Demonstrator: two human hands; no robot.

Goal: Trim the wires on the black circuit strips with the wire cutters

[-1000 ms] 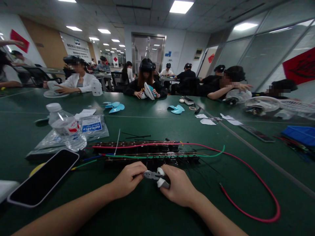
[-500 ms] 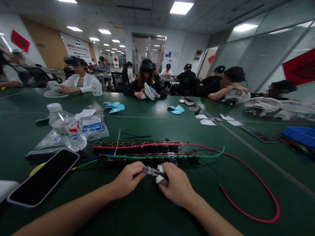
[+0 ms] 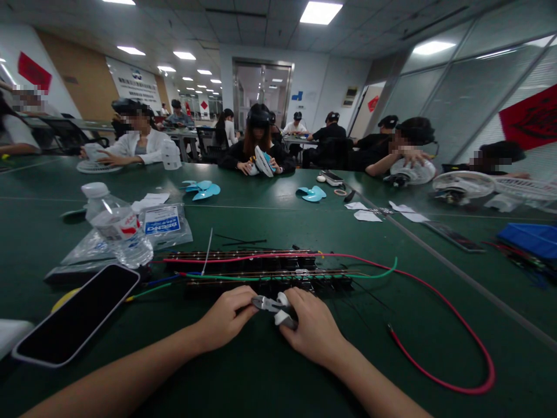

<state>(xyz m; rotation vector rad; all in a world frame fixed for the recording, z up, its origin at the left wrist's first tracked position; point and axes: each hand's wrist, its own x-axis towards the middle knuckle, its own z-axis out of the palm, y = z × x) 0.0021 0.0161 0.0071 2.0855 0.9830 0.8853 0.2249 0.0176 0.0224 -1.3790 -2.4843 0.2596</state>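
Observation:
My right hand [image 3: 314,326] is wrapped round the pale handles of a pair of pliers [image 3: 266,303], whose grey jaws point left. Thumb and fingers of my left hand [image 3: 230,318] are pinched together right at the tip of those jaws; whatever lies between them is too small or hidden to name. Just beyond both hands lie two long black racks [image 3: 278,285] with copper-coloured strips along them. A green wire [image 3: 256,278] runs along the nearer rack and a red wire [image 3: 429,285] along the farther one, looping round to the right. One white cable tie [image 3: 208,251] sticks up from the racks.
To the left are a black-screened phone [image 3: 80,313], a water bottle [image 3: 119,226] and a plastic bag [image 3: 174,223]. Blue fan blades [image 3: 311,194] lie farther back. At right are a blue tray [image 3: 528,239] and another phone [image 3: 452,237]. Several people sit round the table [image 3: 243,226].
My hands and the pliers stay almost in place. At the back right, a person's hand and the white fan part under it have shifted slightly left.

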